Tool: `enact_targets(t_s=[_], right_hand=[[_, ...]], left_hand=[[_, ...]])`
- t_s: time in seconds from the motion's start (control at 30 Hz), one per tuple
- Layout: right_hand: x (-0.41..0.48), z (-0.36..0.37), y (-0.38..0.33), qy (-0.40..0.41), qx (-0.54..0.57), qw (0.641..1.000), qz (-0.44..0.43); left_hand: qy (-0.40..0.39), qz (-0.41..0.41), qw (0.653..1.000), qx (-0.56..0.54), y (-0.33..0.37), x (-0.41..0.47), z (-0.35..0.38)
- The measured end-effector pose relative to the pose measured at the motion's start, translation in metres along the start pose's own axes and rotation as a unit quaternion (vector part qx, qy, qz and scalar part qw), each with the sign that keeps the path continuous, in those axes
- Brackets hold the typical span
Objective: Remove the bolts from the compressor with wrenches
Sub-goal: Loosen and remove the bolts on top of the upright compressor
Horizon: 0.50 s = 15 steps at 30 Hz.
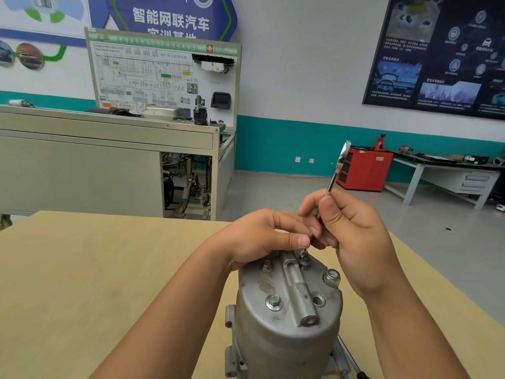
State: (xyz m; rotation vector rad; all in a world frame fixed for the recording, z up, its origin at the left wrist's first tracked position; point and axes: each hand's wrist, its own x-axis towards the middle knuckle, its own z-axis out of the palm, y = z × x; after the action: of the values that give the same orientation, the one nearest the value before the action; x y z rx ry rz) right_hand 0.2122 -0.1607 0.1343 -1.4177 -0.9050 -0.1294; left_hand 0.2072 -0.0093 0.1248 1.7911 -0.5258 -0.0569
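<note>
A grey metal compressor (287,318) stands upright on a light wooden table (95,269). Its top cap carries several hex bolts: one at the far edge (304,260), one at the far left (266,266), one at the right (332,277) and one at the front left (274,301). A slim shiny wrench (334,173) slants up to the right, its lower end on the far bolt. My right hand (355,236) grips the wrench's shaft. My left hand (262,236) rests on the cap's far edge and pinches the wrench's lower end just above that bolt.
An empty bolt hole (318,300) shows in the cap's right front. A second tool (352,359) lies on the table beside the compressor's base. Beyond the table stand a grey training bench (109,160), a red cabinet (364,170) and a workbench (448,170).
</note>
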Motion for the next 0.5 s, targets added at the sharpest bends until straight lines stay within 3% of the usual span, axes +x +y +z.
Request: enact_targets(t_s=[0.23, 0.5], right_hand=[[0.0016, -0.0036, 0.0065, 0.032, 0.03, 0.999, -0.002], [0.0096, -0.0027, -0.0017, 0.097, -0.083, 0.992, -0.012]], left_hand=[[0.066, 0.001, 0.997, 0.044, 0.0013, 0.0043, 0.0062], [0.086, -0.005, 0.995, 0.053, 0.001, 0.0031, 0.0087]])
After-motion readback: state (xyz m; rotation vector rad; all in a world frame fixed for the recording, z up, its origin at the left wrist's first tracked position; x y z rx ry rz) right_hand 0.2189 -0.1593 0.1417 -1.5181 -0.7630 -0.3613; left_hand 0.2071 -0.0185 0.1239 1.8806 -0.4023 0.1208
